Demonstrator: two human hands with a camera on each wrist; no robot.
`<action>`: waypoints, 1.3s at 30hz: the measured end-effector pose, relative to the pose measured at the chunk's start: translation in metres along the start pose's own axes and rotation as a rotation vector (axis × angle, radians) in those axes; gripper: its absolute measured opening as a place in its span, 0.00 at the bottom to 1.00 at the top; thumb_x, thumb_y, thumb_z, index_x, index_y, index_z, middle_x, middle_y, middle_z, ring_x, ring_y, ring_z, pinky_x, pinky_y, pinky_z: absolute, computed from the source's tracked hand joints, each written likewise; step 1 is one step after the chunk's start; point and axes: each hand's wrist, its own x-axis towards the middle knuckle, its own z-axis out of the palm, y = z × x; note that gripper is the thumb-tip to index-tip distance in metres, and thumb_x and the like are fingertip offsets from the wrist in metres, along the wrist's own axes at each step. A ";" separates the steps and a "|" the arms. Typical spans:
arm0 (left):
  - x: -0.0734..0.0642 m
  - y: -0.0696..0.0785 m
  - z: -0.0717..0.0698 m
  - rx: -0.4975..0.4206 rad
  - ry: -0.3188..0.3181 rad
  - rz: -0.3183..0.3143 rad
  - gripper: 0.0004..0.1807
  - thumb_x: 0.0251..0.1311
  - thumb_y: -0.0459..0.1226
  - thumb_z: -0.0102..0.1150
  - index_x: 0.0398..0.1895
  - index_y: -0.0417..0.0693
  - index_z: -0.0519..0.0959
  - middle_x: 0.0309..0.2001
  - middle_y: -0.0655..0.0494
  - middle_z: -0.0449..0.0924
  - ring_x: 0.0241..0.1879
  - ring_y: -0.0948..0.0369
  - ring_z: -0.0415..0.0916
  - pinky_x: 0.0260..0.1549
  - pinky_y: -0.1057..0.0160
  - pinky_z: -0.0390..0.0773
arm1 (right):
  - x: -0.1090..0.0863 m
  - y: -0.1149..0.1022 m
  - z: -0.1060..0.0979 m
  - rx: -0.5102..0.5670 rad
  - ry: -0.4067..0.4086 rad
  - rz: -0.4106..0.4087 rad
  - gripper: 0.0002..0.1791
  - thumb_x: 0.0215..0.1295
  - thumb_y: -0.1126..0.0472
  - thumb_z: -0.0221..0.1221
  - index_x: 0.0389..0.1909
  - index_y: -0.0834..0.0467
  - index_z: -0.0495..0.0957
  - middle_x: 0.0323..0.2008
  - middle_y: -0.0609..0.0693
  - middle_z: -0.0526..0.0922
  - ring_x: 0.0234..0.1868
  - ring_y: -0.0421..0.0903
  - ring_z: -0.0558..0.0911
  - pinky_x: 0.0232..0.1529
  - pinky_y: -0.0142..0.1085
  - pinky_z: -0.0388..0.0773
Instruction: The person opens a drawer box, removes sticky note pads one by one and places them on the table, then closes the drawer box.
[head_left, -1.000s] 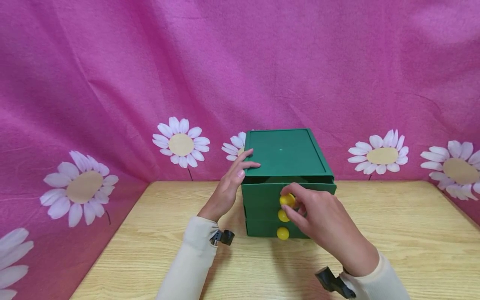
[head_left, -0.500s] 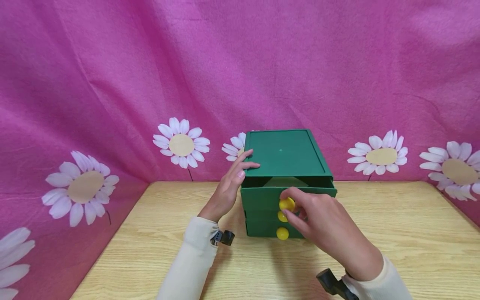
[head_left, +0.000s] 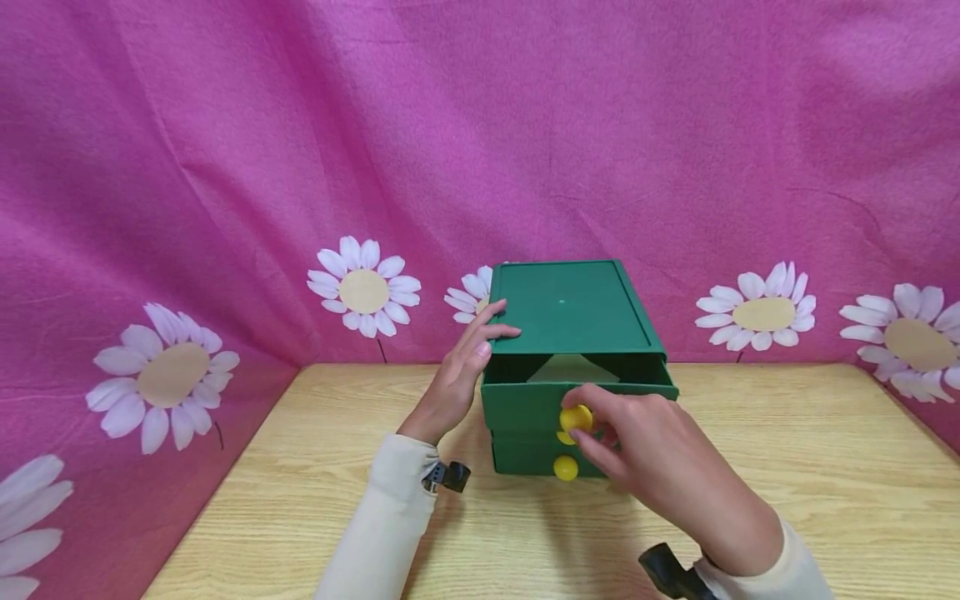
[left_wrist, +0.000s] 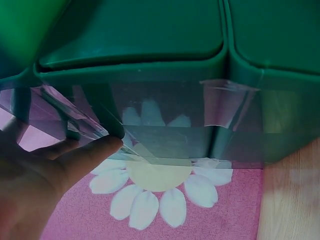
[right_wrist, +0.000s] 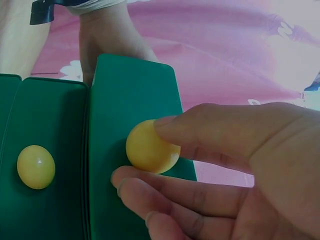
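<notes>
A green drawer cabinet (head_left: pixel 573 304) with yellow knobs stands on the table. Its top drawer (head_left: pixel 517 407) is partly pulled out, and something pale shows in the gap, too shaded to tell what. My right hand (head_left: pixel 660 458) pinches the top drawer's yellow knob (right_wrist: pixel 150 149) between thumb and fingers. Below it, the middle knob is mostly covered, while the bottom knob (head_left: pixel 566 468) shows fully. My left hand (head_left: pixel 453 379) rests against the cabinet's left edge with its fingers extended onto the top. In the left wrist view, clear film (left_wrist: pixel 165 115) covers part of the cabinet's side.
A light wooden table (head_left: pixel 285 483) carries the cabinet. Behind and to the left hangs a pink cloth (head_left: pixel 562 125) printed with white daisies. Each wrist wears a small black camera, one of them the left wrist camera (head_left: pixel 453 477).
The top drawer has slid farther out toward me, drawn by my right hand on its knob. The gap under the cabinet's top has widened. My left hand stays in place.
</notes>
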 end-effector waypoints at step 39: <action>0.001 0.001 0.001 0.000 0.004 -0.007 0.23 0.73 0.47 0.29 0.63 0.57 0.69 0.75 0.66 0.46 0.73 0.64 0.43 0.62 0.39 0.59 | -0.013 -0.010 -0.013 -0.031 -0.017 -0.081 0.15 0.51 0.60 0.71 0.32 0.39 0.77 0.20 0.25 0.70 0.21 0.25 0.68 0.22 0.28 0.68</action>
